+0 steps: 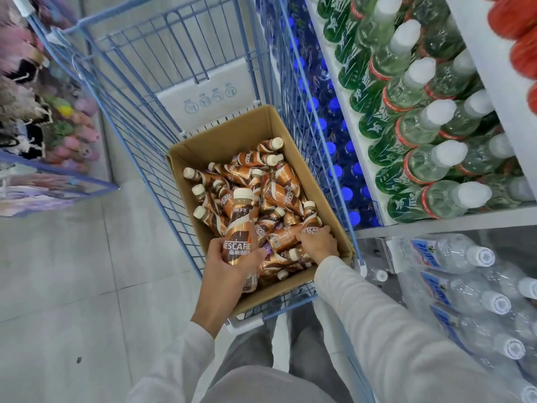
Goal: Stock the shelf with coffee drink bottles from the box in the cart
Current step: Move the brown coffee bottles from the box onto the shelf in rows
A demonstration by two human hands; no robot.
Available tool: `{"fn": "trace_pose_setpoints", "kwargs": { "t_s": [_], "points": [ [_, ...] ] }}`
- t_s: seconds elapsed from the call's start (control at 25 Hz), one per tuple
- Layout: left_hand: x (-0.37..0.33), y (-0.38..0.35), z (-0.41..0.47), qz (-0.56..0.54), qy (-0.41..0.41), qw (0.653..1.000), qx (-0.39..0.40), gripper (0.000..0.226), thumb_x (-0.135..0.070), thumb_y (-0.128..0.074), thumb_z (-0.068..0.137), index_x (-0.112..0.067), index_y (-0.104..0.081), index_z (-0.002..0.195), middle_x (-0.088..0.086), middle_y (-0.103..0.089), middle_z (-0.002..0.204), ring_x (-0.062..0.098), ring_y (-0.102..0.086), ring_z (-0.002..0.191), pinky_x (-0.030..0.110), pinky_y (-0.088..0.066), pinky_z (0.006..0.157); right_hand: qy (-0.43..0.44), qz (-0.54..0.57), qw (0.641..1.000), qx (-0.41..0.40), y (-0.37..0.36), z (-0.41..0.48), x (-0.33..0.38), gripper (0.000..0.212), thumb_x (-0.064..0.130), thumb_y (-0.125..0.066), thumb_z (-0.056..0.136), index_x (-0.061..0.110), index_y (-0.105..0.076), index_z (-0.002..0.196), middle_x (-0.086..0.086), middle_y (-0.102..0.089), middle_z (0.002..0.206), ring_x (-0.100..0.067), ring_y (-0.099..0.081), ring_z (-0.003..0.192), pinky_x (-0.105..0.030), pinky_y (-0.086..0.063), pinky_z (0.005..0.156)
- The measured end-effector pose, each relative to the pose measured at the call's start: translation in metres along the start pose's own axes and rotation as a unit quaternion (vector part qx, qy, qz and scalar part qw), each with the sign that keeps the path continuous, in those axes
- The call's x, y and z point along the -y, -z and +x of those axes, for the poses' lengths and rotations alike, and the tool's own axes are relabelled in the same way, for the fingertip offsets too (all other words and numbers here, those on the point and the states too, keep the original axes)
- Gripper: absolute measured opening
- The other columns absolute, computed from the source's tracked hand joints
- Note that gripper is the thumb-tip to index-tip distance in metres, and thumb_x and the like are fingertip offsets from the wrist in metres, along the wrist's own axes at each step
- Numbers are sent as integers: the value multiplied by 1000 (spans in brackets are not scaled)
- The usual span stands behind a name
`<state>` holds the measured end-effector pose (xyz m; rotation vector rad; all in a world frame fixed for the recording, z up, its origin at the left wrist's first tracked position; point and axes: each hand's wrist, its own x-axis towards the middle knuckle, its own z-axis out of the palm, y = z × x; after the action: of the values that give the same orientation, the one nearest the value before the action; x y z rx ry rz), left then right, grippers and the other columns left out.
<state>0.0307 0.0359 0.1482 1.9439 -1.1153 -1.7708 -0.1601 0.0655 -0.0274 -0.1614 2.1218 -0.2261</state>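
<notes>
An open cardboard box [203,146] sits in a blue wire cart [139,91] and holds several brown coffee drink bottles [279,184] with cream caps, lying jumbled. My left hand [229,266] is shut on one coffee bottle [239,228], held upright above the box's near left corner; a second bottle seems tucked under the same palm. My right hand [318,241] reaches into the box's near right corner, its fingers closed over a lying coffee bottle [286,237].
To the right stands a white shelf [491,71] with rows of green bottles [418,117] and blue-capped bottles [334,132] below. Packs of clear water bottles [465,274] lie at lower right. A rack of colourful goods [43,117] stands left of the cart, across grey floor tiles.
</notes>
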Motion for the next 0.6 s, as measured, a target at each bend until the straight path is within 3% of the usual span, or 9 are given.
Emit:
{"fn": "trace_pose_setpoints", "kwargs": {
  "t_s": [0.08,0.2,0.36,0.44,0.48,0.52,0.6],
  "points": [
    [-2,4,1,-5,-7,1000,9,48,-32,-84,78,-35,-50,111,-9,-66,102,2,-71,76,23,-56,63,16,100,995,17,11,-18,0,102,59,-78,60,10,-39,140,-14,-57,138,-37,-56,123,-52,-43,108],
    [-10,4,0,0,-33,999,29,48,-30,-84,79,-33,-49,111,-7,-66,104,5,-72,77,22,-56,60,51,243,968,37,33,-64,-4,86,46,-87,64,16,-45,134,-5,-65,126,-25,-64,109,-44,-49,102],
    [-29,-8,-6,11,-56,995,79,56,-37,-85,76,-33,-48,118,-4,-63,111,16,-67,95,32,-58,74,68,365,928,15,65,-132,-6,83,44,-89,66,24,-48,135,4,-66,119,-16,-64,105,-37,-51,94],
    [-41,-19,-13,24,-68,990,121,77,-49,-86,68,-35,-44,130,-3,-62,120,18,-66,102,39,-58,88,82,409,909,0,88,-163,-8,68,42,-86,74,23,-50,128,3,-67,116,-11,-64,98,-27,-52,76],
    [-48,-25,-17,32,-80,986,146,76,-50,-85,67,-37,-44,129,-4,-62,121,16,-66,102,37,-58,89,101,430,897,-3,99,-177,-10,61,43,-84,78,25,-51,127,4,-67,117,-9,-64,99,-23,-51,71],
    [-56,-33,-25,38,-95,980,171,64,-44,-84,73,-37,-46,125,-6,-63,118,10,-67,96,27,-59,82,122,445,887,-5,112,-191,-12,59,46,-81,81,27,-51,128,5,-67,120,-9,-64,103,-22,-52,75],
    [-66,-49,-37,50,-127,964,229,43,-25,-76,85,-35,-49,117,-3,-65,114,5,-68,84,12,-53,61,154,460,874,-25,137,-213,-20,57,51,-79,82,32,-53,129,10,-68,120,-10,-64,110,-32,-51,96]
  ]
}}
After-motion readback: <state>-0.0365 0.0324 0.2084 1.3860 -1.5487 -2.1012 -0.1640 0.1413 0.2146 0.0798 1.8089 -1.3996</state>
